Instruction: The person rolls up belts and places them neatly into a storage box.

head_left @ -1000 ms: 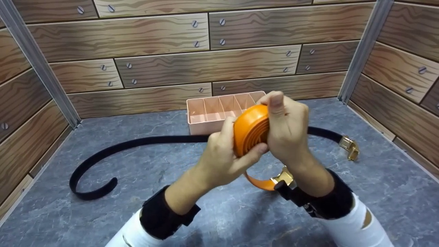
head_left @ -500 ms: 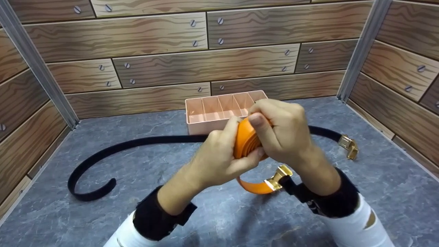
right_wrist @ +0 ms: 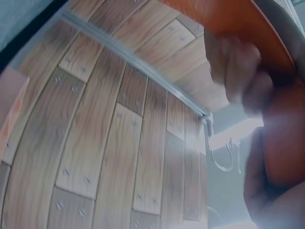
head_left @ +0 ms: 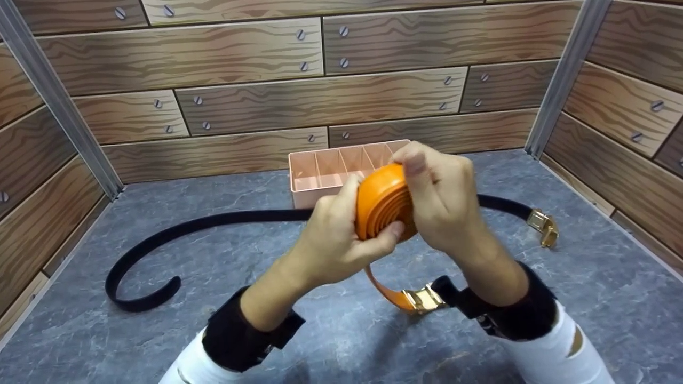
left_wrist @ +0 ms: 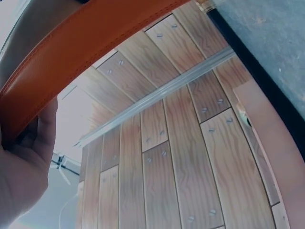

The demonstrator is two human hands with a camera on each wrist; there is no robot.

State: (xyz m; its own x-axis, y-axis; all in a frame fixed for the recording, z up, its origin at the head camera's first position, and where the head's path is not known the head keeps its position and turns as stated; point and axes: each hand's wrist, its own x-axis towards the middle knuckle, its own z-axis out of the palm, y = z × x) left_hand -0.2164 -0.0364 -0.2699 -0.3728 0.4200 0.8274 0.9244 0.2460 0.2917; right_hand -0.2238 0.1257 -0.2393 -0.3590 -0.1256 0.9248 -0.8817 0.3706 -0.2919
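While our left hand (head_left: 335,239) and right hand (head_left: 445,202) grip the coiled orange belt (head_left: 380,194), we could see its turns spring loose if either hold slackens!

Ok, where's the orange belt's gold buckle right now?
In the head view, the belt's gold buckle is low, right of centre, below the coiled orange belt and just left of the black right wristband.

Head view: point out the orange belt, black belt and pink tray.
orange belt (head_left: 384,204), head view, on its wound edges
black belt (head_left: 240,216), head view, on its strap
pink tray (head_left: 314,198), head view, on its front wall
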